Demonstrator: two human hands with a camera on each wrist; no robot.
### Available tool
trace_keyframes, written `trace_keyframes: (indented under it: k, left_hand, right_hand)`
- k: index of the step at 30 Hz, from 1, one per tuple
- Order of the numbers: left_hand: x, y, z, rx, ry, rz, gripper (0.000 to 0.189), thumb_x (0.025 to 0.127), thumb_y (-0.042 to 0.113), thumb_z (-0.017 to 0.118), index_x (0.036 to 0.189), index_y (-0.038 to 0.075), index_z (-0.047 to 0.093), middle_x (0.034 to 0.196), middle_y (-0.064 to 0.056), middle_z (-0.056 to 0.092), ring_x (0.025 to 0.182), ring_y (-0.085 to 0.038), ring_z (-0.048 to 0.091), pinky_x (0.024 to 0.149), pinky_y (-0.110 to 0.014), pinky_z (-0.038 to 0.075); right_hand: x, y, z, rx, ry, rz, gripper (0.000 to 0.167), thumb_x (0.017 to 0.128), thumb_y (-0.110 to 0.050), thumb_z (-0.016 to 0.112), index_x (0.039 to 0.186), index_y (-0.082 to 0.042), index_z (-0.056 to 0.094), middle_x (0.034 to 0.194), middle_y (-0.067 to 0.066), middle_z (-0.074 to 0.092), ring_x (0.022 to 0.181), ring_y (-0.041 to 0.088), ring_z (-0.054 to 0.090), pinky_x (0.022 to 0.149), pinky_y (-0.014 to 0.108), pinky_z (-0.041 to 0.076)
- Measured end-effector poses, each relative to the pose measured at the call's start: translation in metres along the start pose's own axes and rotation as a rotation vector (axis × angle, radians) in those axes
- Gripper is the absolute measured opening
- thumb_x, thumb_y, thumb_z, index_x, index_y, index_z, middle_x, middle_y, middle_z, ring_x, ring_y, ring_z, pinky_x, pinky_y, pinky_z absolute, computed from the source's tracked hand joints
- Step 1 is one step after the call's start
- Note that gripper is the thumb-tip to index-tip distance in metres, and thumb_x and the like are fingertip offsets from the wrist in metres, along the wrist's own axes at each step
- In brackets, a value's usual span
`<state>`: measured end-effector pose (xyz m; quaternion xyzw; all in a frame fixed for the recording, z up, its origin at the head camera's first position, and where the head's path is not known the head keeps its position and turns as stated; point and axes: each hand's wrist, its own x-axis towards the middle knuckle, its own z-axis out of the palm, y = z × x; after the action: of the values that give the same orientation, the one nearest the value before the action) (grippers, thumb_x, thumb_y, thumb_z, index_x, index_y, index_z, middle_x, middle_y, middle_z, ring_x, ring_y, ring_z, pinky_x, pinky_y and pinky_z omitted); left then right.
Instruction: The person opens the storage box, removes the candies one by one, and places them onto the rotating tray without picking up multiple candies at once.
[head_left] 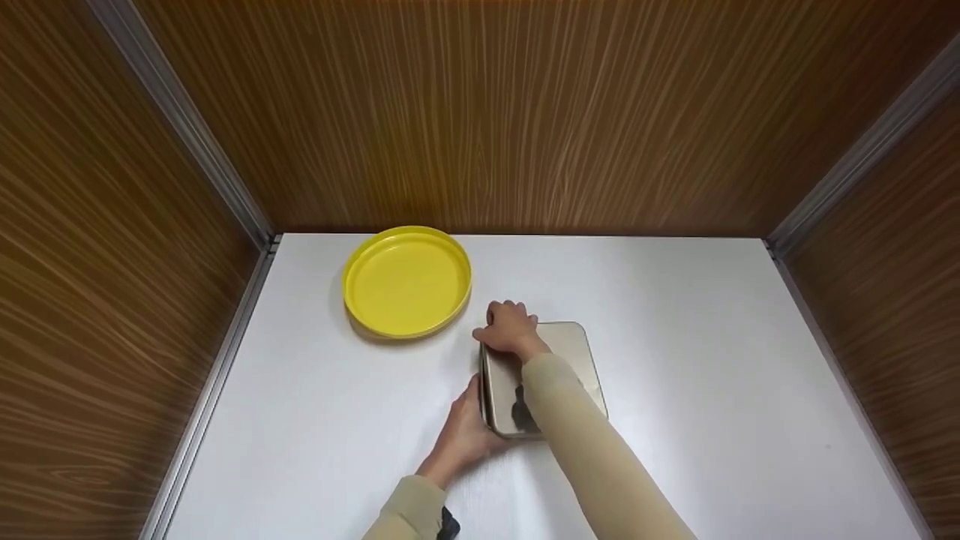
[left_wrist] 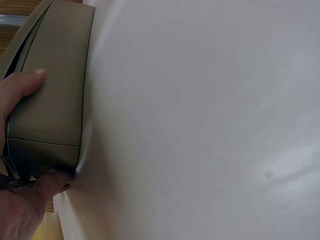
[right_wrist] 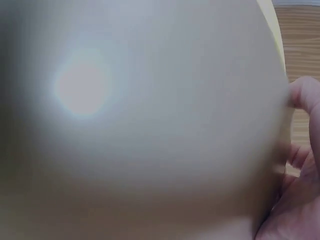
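Observation:
A rectangular metal tin [left_wrist: 50, 105], gold-grey and shiny, lies on the white table with its lid [head_left: 566, 341] on top. Along the tin's left side a narrow dark gap shows between lid and body, so the lid sits tilted. My left hand [head_left: 463, 431] grips the body at the near left corner, thumb on one side face and fingers round the other. At the far left corner my right hand [head_left: 511, 330] holds the lid's edge with curled fingers. In the right wrist view the blurred lid top fills most of the picture. The tin's inside is hidden.
A round yellow plate [head_left: 409, 283] with a raised rim rests on the white table [head_left: 697, 360], up and left of the tin. Wood-grain panels [head_left: 480, 112] with metal edge strips enclose the table at the back and both sides.

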<state>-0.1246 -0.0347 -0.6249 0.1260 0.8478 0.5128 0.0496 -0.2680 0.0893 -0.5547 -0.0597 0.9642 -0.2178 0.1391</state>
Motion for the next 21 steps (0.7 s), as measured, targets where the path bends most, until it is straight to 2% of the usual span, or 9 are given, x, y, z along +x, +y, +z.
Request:
trace_keyframes:
  k: [4, 8, 15, 21]
  left_hand:
    - [0.002, -0.002, 0.000, 0.014, -0.011, 0.020, 0.119, 0.066, 0.043, 0.090, 0.155, 0.007, 0.019, 0.152, -0.012, 0.036, 0.136, -0.022, 0.039, 0.110, -0.039, 0.035]
    - [0.003, -0.001, 0.001, 0.012, -0.017, 0.006, 0.122, 0.064, 0.043, 0.091, 0.156, 0.008, 0.019, 0.153, -0.011, 0.035, 0.137, -0.021, 0.036, 0.111, -0.038, 0.032]
    - [0.003, 0.002, -0.003, 0.017, -0.033, -0.001, 0.121, 0.063, 0.030, 0.093, 0.155, 0.005, 0.018, 0.150, -0.020, 0.035, 0.134, -0.032, 0.039, 0.110, -0.045, 0.034]
    - [0.000, 0.002, -0.010, -0.019, -0.081, -0.040, 0.120, 0.063, 0.018, 0.093, 0.153, -0.006, 0.016, 0.149, -0.025, 0.033, 0.133, -0.037, 0.039, 0.108, -0.047, 0.035]
  right_hand:
    - [0.000, 0.001, 0.002, -0.009, 0.016, -0.015, 0.028, 0.083, -0.036, 0.066, 0.093, -0.011, 0.059, 0.091, 0.005, 0.051, 0.094, 0.028, 0.045, 0.082, 0.045, 0.036]
    - [0.001, 0.005, 0.002, 0.010, 0.033, -0.011, 0.032, 0.085, -0.035, 0.065, 0.104, -0.009, 0.061, 0.098, 0.008, 0.052, 0.097, 0.029, 0.046, 0.084, 0.044, 0.037]
    - [0.003, 0.011, 0.001, 0.055, 0.042, -0.001, 0.036, 0.087, -0.034, 0.066, 0.113, -0.010, 0.060, 0.106, 0.011, 0.054, 0.102, 0.030, 0.046, 0.089, 0.045, 0.037]
    - [0.004, 0.016, 0.002, 0.079, 0.056, -0.012, 0.041, 0.088, -0.041, 0.067, 0.113, -0.010, 0.061, 0.108, 0.011, 0.053, 0.103, 0.029, 0.046, 0.089, 0.045, 0.036]
